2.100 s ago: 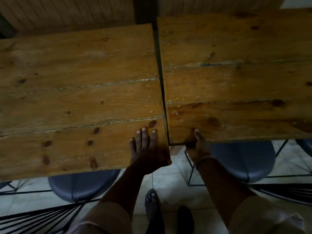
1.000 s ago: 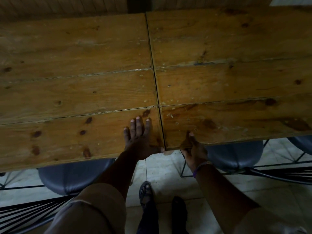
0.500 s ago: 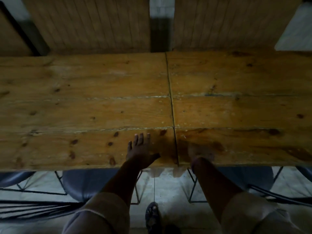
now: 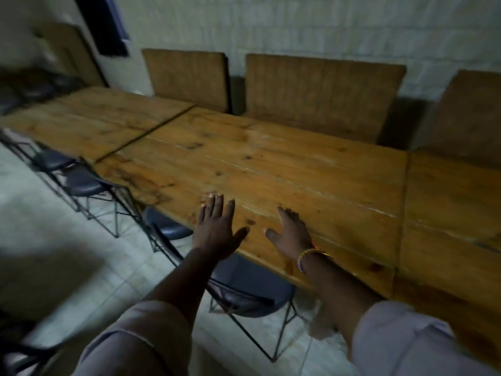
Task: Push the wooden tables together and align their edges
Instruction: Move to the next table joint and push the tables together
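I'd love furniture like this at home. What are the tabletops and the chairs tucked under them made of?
The tabletop looks like plank wood under a warm, slightly glossy finish: knots, grain and board seams show. The chair seems to have a thin black metal wire frame with a dark padded seat, perhaps vinyl; the light is too dim to be sure.

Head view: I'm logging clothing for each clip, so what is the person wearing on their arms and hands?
Both forearms are bare, with pale, light-coloured sleeves pushed up near the elbows. The right hand has a thin multicoloured bracelet at the wrist. The left hand shows no jewellery; neither hand is gloved.
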